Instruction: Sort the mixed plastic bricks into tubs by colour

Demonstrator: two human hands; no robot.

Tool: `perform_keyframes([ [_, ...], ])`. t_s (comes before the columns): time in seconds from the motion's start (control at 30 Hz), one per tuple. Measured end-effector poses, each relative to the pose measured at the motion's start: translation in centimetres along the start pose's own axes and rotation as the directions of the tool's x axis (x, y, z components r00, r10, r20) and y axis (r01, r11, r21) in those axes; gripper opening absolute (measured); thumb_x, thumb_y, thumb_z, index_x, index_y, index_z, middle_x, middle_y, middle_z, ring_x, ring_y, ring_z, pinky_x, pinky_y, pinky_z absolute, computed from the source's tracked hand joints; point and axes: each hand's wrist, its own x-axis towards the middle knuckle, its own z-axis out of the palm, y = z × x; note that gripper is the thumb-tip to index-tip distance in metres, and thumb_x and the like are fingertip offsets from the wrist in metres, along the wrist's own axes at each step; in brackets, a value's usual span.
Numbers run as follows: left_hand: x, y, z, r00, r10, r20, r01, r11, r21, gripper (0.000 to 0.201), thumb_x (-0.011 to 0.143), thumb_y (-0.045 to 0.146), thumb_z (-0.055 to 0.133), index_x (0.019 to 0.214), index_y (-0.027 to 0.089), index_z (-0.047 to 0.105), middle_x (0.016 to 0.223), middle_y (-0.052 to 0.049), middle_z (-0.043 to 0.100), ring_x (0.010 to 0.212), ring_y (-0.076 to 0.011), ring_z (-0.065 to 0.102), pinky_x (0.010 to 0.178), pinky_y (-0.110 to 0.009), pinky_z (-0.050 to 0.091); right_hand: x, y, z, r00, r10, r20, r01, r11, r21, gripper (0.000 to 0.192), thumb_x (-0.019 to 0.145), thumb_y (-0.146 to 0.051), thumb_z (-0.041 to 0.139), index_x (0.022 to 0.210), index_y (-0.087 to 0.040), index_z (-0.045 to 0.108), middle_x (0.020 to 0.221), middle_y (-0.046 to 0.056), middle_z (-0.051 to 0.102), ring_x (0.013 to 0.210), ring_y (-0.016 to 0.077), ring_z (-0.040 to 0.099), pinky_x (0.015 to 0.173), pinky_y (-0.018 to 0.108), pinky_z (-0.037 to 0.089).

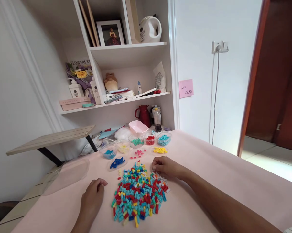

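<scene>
A heap of small mixed-colour building bricks lies on the pink tabletop, mostly turquoise and red, with some blue, green and yellow. To its left, my left hand rests on the table with fingers curled in, apart from the bricks; I see nothing in it. My right hand is at the heap's upper right edge, its fingers pinched together; whatever they hold, if anything, is hidden. Just beyond the heap are dark blue bricks, pink bricks and yellow bricks, each sorted by colour.
Clear tubs hold blue bricks, pale yellow bricks, green bricks, red bricks and turquoise bricks. Behind them stand a pink basin, a red jug and a bottle. A wooden stand is at left.
</scene>
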Motion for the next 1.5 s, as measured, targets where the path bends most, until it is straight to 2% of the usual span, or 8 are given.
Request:
perform_keyframes([
  [0.17,0.2,-0.2,0.0,1.0,0.007,-0.002,-0.007,1.0,0.014,0.024,0.082,0.022,0.041,0.081,0.026,0.065,0.096,0.001,0.067,0.092,-0.0175,0.061,0.079,-0.029,0.044,-0.1,-0.3,-0.2,1.0,-0.03,-0.011,0.031,0.981,0.193,0.033,0.075,-0.048,0.066,0.079,-0.016,0.056,0.081,0.006,0.07,0.069,0.0145,0.062,0.06,0.025,0.044],
  [0.3,0.3,-0.1,0.0,1.0,0.018,-0.004,-0.018,1.0,0.013,0.025,0.082,0.021,0.041,0.08,0.026,0.066,0.096,0.001,0.068,0.091,-0.0175,0.062,0.079,-0.028,0.045,0.1,-0.2,-0.4,0.999,0.001,-0.038,0.012,0.941,0.337,0.034,0.076,-0.049,0.067,0.08,-0.018,0.052,0.082,0.005,0.069,0.069,0.0153,0.066,0.054,0.023,0.047],
  [0.47,0.5,-0.3,0.0,1.0,0.022,-0.015,-0.021,1.0,0.013,0.023,0.081,0.021,0.044,0.081,0.025,0.066,0.095,0.0,0.069,0.091,-0.0178,0.062,0.079,-0.028,0.046,0.3,0.1,-0.4,0.995,0.096,-0.028,-0.066,0.839,0.54,0.024,0.084,-0.038,0.061,0.083,-0.02,0.045,0.075,0.003,0.067,0.061,0.0169,0.068,0.042,0.022,0.048],
  [0.63,0.5,-0.4,-0.2,1.0,0.008,0.01,-0.009,1.0,0.021,0.024,0.083,0.022,0.041,0.082,0.025,0.065,0.098,0.0,0.068,0.093,-0.0182,0.062,0.08,-0.029,0.045,0.5,0.0,-0.6,0.988,0.139,-0.061,-0.075,0.796,0.6,0.007,0.091,-0.021,0.051,0.086,-0.016,0.051,0.074,0.006,0.067,0.061,0.0157,0.068,0.045,0.022,0.053],
  [0.87,0.6,-0.3,-0.1,1.0,0.013,0.018,-0.014,1.0,0.021,0.026,0.084,0.022,0.039,0.083,0.025,0.065,0.1,0.0,0.068,0.095,-0.0181,0.062,0.082,-0.029,0.045,0.6,0.1,-0.7,0.986,0.131,-0.1,-0.05,0.814,0.579,0.008,0.09,-0.014,0.051,0.088,-0.013,0.059,0.069,0.005,0.065,0.058,0.0126,0.065,0.058,0.027,0.059],
  [1.17,0.5,-0.1,-0.1,1.0,0.025,-0.007,-0.025,0.999,0.033,0.023,0.081,0.022,0.043,0.081,0.025,0.066,0.097,0.0,0.069,0.092,-0.0181,0.063,0.078,-0.028,0.046,0.5,0.4,-1.2,0.984,0.101,-0.147,-0.023,0.888,0.459,0.008,0.082,-0.015,0.058,0.087,-0.015,0.064,0.072,0.003,0.064,0.055,0.0089,0.058,0.055,0.022,0.054],
  [1.33,0.4,-0.1,-0.1,1.0,0.019,-0.013,-0.018,0.999,0.03,0.023,0.081,0.022,0.044,0.081,0.025,0.066,0.097,0.001,0.069,0.091,-0.0177,0.063,0.078,-0.027,0.046,0.5,0.3,-1.1,0.976,0.108,-0.19,-0.047,0.953,0.3,0.009,0.082,-0.019,0.056,0.086,-0.016,0.064,0.073,0.002,0.065,0.054,0.0085,0.056,0.051,0.02,0.048],
  [1.5,0.5,-0.4,-0.1,1.0,0.028,-0.01,-0.027,0.999,0.024,0.024,0.081,0.021,0.043,0.082,0.025,0.066,0.097,0.0,0.069,0.094,-0.0174,0.063,0.08,-0.027,0.046,0.4,0.1,-1.5,0.957,0.095,-0.275,-0.095,0.995,0.013,0.011,0.075,-0.011,0.058,0.079,-0.017,0.066,0.061,-0.002,0.06,0.044,0.0072,0.046,0.046,0.02,0.035],
])
